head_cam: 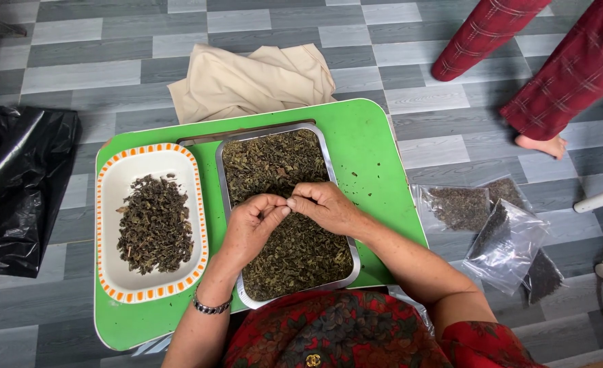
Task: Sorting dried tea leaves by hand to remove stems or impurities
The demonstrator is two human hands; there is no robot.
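Left hand [250,225] with a wrist bracelet [210,307], right hand [325,204], fingertips pinched together over the metal tray [221,170], nipping a bit of dried leaf too small to make out. Tray full of dried leaves [274,163], mid-table [369,150]. Just beside it to the left, an orange-rimmed white dish [110,177] with a darker pile [155,225]. Beyond the table, beige cloth [253,78] on the floor; clear bags [506,235] to the right, black bag [18,184] far left.
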